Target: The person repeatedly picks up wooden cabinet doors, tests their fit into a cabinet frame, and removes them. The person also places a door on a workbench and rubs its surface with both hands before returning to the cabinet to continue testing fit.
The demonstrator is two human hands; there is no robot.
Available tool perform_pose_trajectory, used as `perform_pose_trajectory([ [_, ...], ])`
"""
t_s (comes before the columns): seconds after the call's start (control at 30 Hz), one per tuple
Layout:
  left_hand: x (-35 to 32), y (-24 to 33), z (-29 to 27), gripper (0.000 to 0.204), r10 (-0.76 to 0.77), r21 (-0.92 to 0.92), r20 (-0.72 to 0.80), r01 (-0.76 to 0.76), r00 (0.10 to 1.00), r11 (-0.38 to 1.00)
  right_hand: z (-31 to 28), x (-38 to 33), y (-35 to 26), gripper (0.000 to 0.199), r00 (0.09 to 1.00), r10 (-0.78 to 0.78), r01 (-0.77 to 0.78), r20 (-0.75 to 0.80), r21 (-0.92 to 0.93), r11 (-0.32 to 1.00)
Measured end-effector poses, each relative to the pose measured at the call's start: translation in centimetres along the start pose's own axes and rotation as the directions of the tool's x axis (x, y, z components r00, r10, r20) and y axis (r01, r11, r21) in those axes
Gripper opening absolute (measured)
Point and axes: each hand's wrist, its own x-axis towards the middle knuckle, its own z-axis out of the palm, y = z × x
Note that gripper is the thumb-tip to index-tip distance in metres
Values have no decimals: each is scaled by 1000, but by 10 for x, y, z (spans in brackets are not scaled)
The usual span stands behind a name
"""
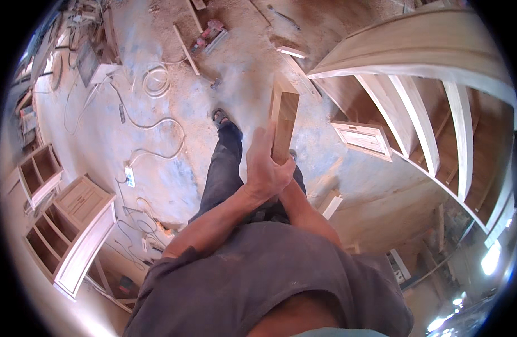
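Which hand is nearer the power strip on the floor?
Left. The left hand wraps the wood block on the side facing the power strip; the right hand sits hidden behind it, farther away.

Wooden block [283,118] stands between cabinets [67,224] left and curved frame [427,84] right.

Honestly not seeing any packages, labels, signs or screens here. Nothing boxed, nothing with a sticker showing, no display glowing anywhere around the white power strip [129,176] that's lying on the dusty floor. A few small bits are sitting further up the floor from that strip, but they're looking too blurry to call.
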Motion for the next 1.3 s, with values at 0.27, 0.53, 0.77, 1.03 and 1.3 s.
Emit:
perform_pose_trajectory([
  [0.27, 2, -27, -117, 95, 134, -110, 12, -132, 991, 985, 152, -41, -54, 38, 986, -4, -23, 168, 162, 987],
  [0.53, 50, -11, -246, 92, -169, -748, 232, 286, 958, 599, 242, -15, -94, 47, 909, -166, 222, 382, -106, 969],
  [0.77, 112, 21, -288, 76, -299, -774, 174, 318, 938, 548, 306, 1, -150, 54, 842, -24, 74, 540, -71, 995],
  [1.03, 152, 41, -302, 56, -376, -903, 39, 194, 926, 382, 357, 8, -192, 51, 811, -53, 254, 582, -269, 929],
  [1.3, 165, 56, -346, 69, -256, -981, -11, 39, 967, 192, 406, 21, -248, 55, 773, -179, 464, 609, -351, 813],
])
